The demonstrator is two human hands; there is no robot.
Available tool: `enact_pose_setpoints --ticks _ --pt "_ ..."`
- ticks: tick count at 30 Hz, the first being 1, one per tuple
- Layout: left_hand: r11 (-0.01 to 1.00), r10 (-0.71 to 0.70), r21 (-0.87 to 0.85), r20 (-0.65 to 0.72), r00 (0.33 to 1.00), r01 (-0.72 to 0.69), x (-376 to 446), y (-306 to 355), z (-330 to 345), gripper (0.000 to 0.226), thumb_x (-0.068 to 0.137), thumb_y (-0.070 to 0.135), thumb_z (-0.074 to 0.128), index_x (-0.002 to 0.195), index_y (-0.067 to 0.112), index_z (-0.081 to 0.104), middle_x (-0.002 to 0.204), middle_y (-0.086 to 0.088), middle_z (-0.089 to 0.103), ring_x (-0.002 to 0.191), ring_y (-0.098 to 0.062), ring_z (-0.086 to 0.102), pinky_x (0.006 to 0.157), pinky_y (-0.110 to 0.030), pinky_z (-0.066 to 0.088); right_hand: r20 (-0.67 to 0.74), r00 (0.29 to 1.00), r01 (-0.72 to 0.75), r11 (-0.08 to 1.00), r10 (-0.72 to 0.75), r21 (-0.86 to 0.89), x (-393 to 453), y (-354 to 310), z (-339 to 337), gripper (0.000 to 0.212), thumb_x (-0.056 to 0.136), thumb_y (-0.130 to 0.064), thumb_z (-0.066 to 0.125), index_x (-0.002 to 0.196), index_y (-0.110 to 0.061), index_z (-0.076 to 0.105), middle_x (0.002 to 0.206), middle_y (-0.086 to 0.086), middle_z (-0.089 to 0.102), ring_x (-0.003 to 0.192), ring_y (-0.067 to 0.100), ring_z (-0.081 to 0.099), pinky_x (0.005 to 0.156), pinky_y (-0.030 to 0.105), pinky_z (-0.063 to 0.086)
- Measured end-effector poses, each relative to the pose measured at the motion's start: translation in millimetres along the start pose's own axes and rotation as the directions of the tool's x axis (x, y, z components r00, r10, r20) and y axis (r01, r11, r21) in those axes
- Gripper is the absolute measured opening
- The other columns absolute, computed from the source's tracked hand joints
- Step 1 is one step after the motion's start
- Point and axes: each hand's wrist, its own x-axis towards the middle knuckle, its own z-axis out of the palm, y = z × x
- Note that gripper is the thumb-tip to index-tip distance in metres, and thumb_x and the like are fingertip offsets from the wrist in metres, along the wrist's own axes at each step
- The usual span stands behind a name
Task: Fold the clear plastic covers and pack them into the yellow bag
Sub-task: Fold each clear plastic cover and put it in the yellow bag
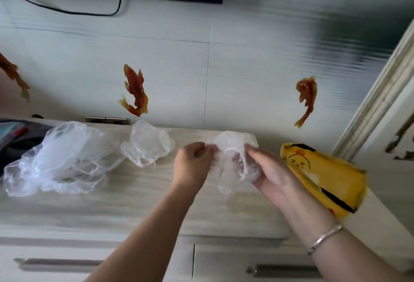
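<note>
A crumpled clear plastic cover (230, 147) hangs between both hands above the wooden counter top (134, 203). My left hand (192, 165) pinches its left edge with curled fingers. My right hand (266, 167) grips its right side, the plastic draped over the fingers. The yellow bag (329, 176) with a cartoon face lies flat on the counter just right of my right hand. A smaller clear cover (147, 145) lies left of my hands, and a big loose heap of clear covers (60, 160) lies at the far left.
The counter backs onto a white tiled wall with orange fish stickers (134, 91). A dark item (15, 136) lies at the far left of the counter. Drawers with metal handles (60, 263) run below the front edge. A white door frame (380, 93) stands at the right.
</note>
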Motion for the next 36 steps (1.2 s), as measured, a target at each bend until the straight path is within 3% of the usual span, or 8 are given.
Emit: enact_pose_setpoints --ticks 7,12,16,20,23,28,32,36 --pt "0.979 -0.151 -0.162 -0.171 0.974 0.123 10 -9 -7 0.035 0.091 0.028 0.057 0.075 -0.003 0.059 0.063 -0.005 0.048 0.065 -0.019 0.045 0.069 -0.033 0.044 -0.150 0.987 0.083 0.985 -0.060 0.152 -1 -6 -7 0.022 0.097 -0.019 0.053 0.079 -0.006 0.050 0.081 0.019 0.061 0.060 0.022 0.066 0.048 0.025 0.054" --pt "0.920 -0.252 -0.348 -0.174 0.952 0.180 9 2 -7 0.027 0.098 0.024 0.048 0.084 0.010 0.065 0.072 -0.004 0.061 0.064 -0.015 0.058 0.066 -0.031 0.052 -0.132 0.978 0.122 0.953 -0.163 -0.276 -2 3 -5 0.037 0.097 -0.031 0.054 0.075 -0.001 0.054 0.050 0.009 0.053 0.036 0.016 0.050 0.042 0.025 0.049" --pt "0.971 -0.146 -0.220 -0.229 0.962 0.095 8 6 -9 0.033 0.098 0.028 0.048 0.073 0.008 0.056 0.052 0.005 0.045 0.045 -0.005 0.042 0.044 -0.016 0.036 -0.076 0.997 -0.052 0.907 0.022 -0.417 -3 5 7 0.045 0.094 -0.048 0.050 0.072 -0.009 0.053 0.059 0.002 0.056 0.049 0.017 0.058 0.057 0.036 0.057" --pt "0.982 -0.105 -0.163 -0.072 0.992 0.092 6 11 -7 0.032 0.095 0.030 0.054 0.081 0.006 0.067 0.052 0.002 0.041 0.043 -0.010 0.036 0.038 -0.015 0.030 0.081 0.987 -0.108 0.943 0.139 -0.313 4 9 8 0.052 0.074 -0.065 0.059 0.097 -0.018 0.058 0.085 -0.001 0.065 0.070 0.012 0.062 0.063 0.027 0.050" --pt "0.997 -0.067 -0.053 -0.037 0.997 0.065 6 8 -10 0.037 0.094 0.035 0.056 0.075 0.004 0.066 0.052 0.002 0.040 0.051 -0.015 0.036 0.046 -0.022 0.029 0.243 0.965 -0.042 0.977 0.093 -0.207 8 12 3 0.047 0.079 -0.044 0.067 0.105 -0.006 0.062 0.096 0.010 0.065 0.087 0.023 0.064 0.078 0.032 0.049" --pt "0.988 -0.154 0.029 -0.004 0.988 0.154 10 1 -20 0.046 0.088 0.046 0.060 0.072 0.003 0.056 0.066 -0.009 0.040 0.061 -0.020 0.038 0.058 -0.029 0.030 0.124 0.986 0.140 0.958 -0.112 -0.248 4 18 11 0.018 0.093 -0.014 0.059 0.077 -0.008 0.056 0.063 0.007 0.068 0.056 0.018 0.064 0.055 0.024 0.049" --pt "0.751 -0.532 -0.256 0.311 0.787 0.609 2 2 -25 0.050 0.080 0.056 0.064 0.090 0.007 0.066 0.083 -0.008 0.066 0.073 -0.022 0.062 0.068 -0.031 0.052 -0.024 0.919 0.368 0.879 -0.394 -0.304 7 23 10 0.016 0.093 -0.012 0.059 0.080 -0.005 0.054 0.051 0.000 0.061 0.045 0.007 0.056 0.047 0.018 0.044" --pt "0.628 -0.517 -0.351 0.478 0.710 0.694 -7 -4 -18 0.031 0.085 0.028 0.063 0.103 0.004 0.067 0.093 -0.012 0.070 0.081 -0.027 0.068 0.082 -0.039 0.055 -0.079 0.849 0.442 0.783 -0.523 -0.438 12 29 16 0.017 0.094 -0.015 0.058 0.088 0.000 0.053 0.056 0.004 0.062 0.046 0.006 0.058 0.050 0.023 0.046"
